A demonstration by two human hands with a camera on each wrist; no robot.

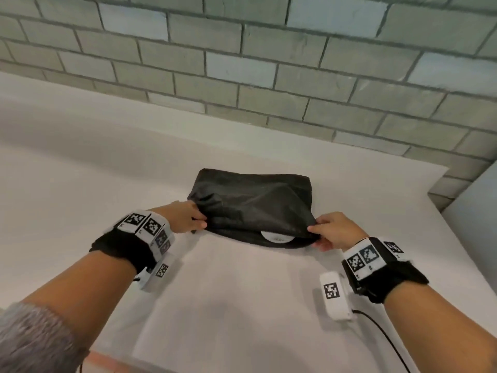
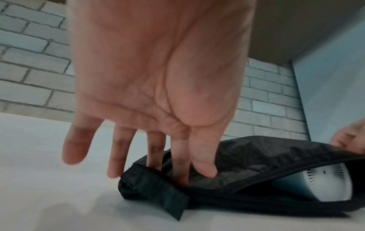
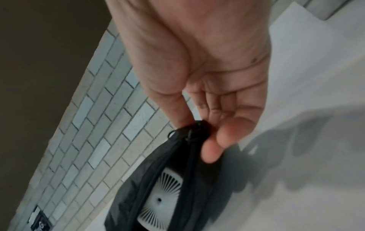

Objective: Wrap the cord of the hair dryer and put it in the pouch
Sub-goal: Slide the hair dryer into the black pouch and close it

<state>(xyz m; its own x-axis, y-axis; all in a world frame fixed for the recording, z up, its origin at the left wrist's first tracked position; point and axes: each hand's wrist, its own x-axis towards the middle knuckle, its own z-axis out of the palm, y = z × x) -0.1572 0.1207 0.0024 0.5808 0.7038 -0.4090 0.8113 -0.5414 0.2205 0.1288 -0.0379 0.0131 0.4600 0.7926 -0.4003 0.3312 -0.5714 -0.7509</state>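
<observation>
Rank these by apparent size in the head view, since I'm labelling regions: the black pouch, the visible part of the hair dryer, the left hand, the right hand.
1. black pouch
2. left hand and right hand: look alike, no ranking
3. hair dryer, only a white sliver showing

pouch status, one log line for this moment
hair dryer: inside pouch | left hand: holds left end | right hand: pinches right end | mouth: open

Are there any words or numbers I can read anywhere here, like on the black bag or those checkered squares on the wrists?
No readable words or numbers anywhere.
Black pouch: no label or brand shows.
White hair dryer inside it: only vent slits, no text.
Checkered squares on the wristbands: black-and-white patterns; the tiny marks beside them are too small to read.
Dark plate on the brick wall: white marks, too blurred to read.
</observation>
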